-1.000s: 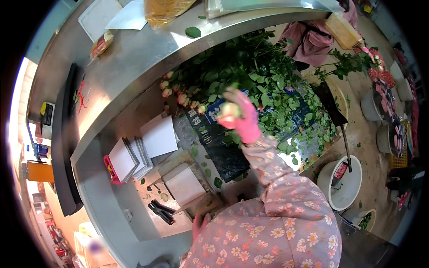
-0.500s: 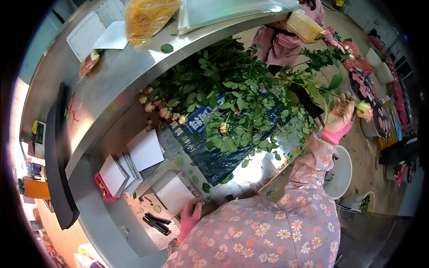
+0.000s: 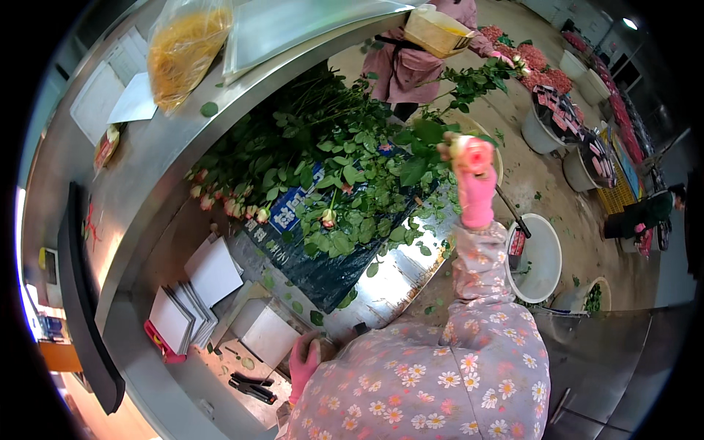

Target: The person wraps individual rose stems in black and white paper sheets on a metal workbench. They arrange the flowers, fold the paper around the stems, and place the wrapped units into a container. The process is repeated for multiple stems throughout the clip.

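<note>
My right hand (image 3: pixel 475 194), in a pink glove with pale fingers, is raised right of the leafy heap. It is closed on a rose (image 3: pixel 473 155) whose pink and cream bloom faces me, with leaves (image 3: pixel 419 150) trailing to the left. Motion blurs the fingertips. Low by the bench's front edge is my left hand (image 3: pixel 302 361), also gloved in pink. Its visible fingers stand apart beside a small white-topped box (image 3: pixel 270 334), and my sleeve covers part of it. Cut roses (image 3: pixel 328 218) and leafy stems lie on a dark plastic sheet (image 3: pixel 323 275).
White cards (image 3: pixel 172 323), a black stapler (image 3: pixel 253 387) and a metal ledge (image 3: pixel 172 139) with a bag of yellow bands (image 3: pixel 189 55) are left. A white bucket (image 3: pixel 546 271) stands on the floor at right. Beyond the heap, another person (image 3: pixel 411 70) in pink handles flowers.
My right hand has swung left with the rose, whose bloom now points toward me. The view has shifted rightward. My left hand stays beside the box.
</note>
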Demonstrator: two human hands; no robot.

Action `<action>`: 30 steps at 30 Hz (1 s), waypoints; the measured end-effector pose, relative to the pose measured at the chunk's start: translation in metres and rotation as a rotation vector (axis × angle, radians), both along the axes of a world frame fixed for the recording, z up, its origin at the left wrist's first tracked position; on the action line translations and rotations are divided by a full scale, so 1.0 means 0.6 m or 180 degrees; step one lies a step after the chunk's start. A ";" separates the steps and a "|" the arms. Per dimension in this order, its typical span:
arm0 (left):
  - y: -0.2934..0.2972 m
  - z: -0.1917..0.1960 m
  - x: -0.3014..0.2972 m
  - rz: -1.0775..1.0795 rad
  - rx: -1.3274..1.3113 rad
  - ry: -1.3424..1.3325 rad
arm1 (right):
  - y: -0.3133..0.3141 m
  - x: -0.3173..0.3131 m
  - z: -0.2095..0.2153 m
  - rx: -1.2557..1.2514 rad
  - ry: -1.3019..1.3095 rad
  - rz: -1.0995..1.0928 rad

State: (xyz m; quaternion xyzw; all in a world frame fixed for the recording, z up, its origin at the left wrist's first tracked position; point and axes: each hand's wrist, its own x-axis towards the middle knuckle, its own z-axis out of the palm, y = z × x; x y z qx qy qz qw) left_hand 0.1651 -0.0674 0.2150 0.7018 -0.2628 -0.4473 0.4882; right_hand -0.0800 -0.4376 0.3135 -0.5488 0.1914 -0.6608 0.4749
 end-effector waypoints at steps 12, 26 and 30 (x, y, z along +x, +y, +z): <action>0.014 -0.009 0.002 -0.0008 0.0192 -0.0165 | -0.052 -0.034 0.001 -0.0117 -0.0219 -0.0444; -0.010 0.021 -0.006 0.0043 0.0143 -0.0211 | -0.265 -0.182 -0.104 0.0885 -0.1386 -0.1908; -0.013 0.021 -0.005 -0.0022 0.0272 -0.0311 | -0.281 -0.194 -0.143 0.0769 -0.1736 -0.1874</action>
